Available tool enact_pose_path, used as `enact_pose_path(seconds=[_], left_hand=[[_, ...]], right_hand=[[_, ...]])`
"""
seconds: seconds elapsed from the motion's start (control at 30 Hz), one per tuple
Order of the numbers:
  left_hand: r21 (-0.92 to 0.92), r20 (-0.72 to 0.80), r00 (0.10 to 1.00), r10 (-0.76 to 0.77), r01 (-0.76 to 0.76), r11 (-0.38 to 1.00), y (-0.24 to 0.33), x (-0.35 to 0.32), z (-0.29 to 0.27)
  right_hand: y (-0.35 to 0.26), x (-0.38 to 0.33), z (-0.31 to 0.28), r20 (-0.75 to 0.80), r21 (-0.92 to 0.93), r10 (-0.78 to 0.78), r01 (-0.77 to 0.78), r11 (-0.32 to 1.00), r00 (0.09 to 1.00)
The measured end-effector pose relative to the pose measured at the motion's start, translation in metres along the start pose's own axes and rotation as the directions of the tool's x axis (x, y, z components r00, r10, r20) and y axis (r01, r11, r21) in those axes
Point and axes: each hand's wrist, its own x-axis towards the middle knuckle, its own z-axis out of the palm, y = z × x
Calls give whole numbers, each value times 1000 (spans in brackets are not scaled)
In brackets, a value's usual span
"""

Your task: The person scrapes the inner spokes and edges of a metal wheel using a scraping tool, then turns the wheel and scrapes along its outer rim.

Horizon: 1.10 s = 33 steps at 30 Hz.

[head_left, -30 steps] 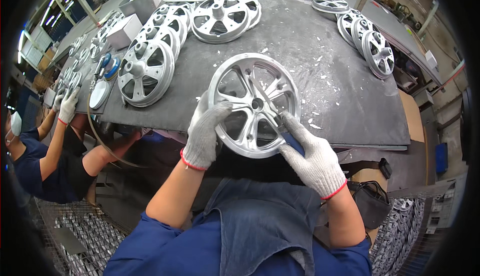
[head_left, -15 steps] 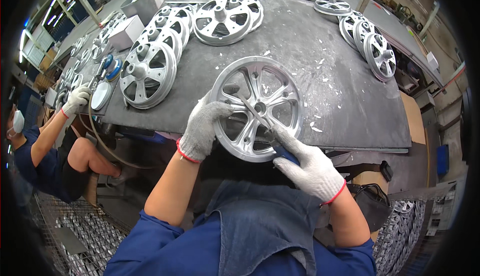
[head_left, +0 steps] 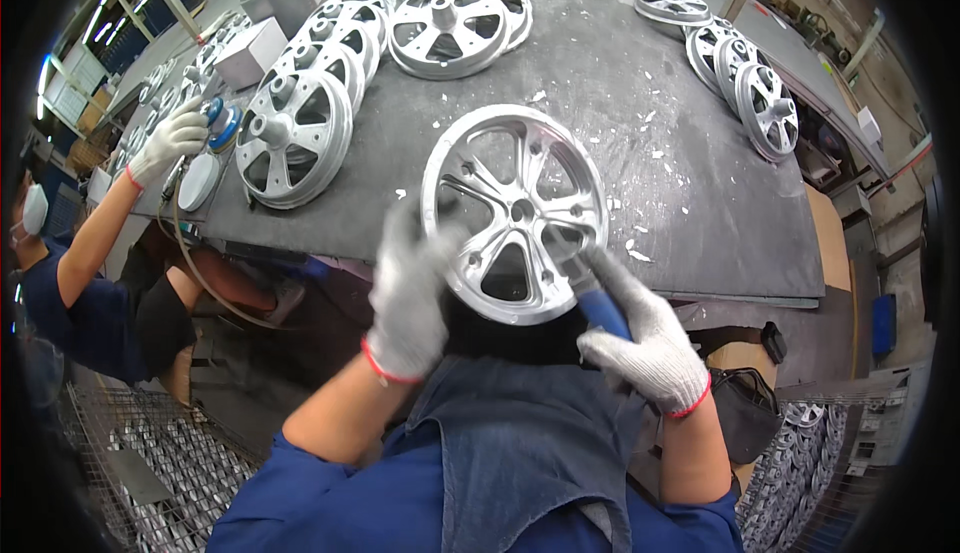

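A silver spoked metal wheel [head_left: 521, 213] rests at the near edge of the dark table, in front of me. My left hand [head_left: 412, 298], in a white glove with a red cuff, is at the wheel's lower left rim; motion smears its fingers, so I cannot tell whether it grips the rim. My right hand [head_left: 650, 338], gloved alike, is closed round the blue handle of a hand tool [head_left: 603, 311]. The tool's narrow metal blade is blurred over the wheel's lower right spokes, and its tip cannot be made out.
Silver wheels [head_left: 300, 138] lean in a row at the left, more wheels [head_left: 447, 28] stand at the back, others [head_left: 765, 113] at the right. Pale flakes [head_left: 637, 250] litter the dark tabletop [head_left: 720, 243]. At the far left a gloved co-worker [head_left: 90, 283] reaches toward a blue round power tool [head_left: 222, 125].
My left hand has come off its hold through the wheel's left side and moved down. The wheel has turned. My right hand has drawn the tool back, down and right. The co-worker's hand has risen.
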Motion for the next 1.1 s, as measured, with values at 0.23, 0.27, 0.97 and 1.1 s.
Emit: enact_pose_path(seconds=[0.23, 0.27, 0.97, 1.1], left_hand=[[173, 190, 956, -224, 192, 966, 28, 63, -13], [171, 191, 955, -227, 195, 966, 20, 68, -20], [-48, 183, 966, -182, 194, 980, 23, 47, -15], [-14, 203, 952, -231, 238, 971, 20, 42, -22]], right_hand=[[24, 26, 19, -71, -547, -440, 334, 767, 895], [29, 26, 21, -61, -526, -477, 378, 762, 877], [27, 18, 10, -102, -434, -406, 327, 840, 908], [16, 8, 21, -56, -539, -351, 267, 799, 935]])
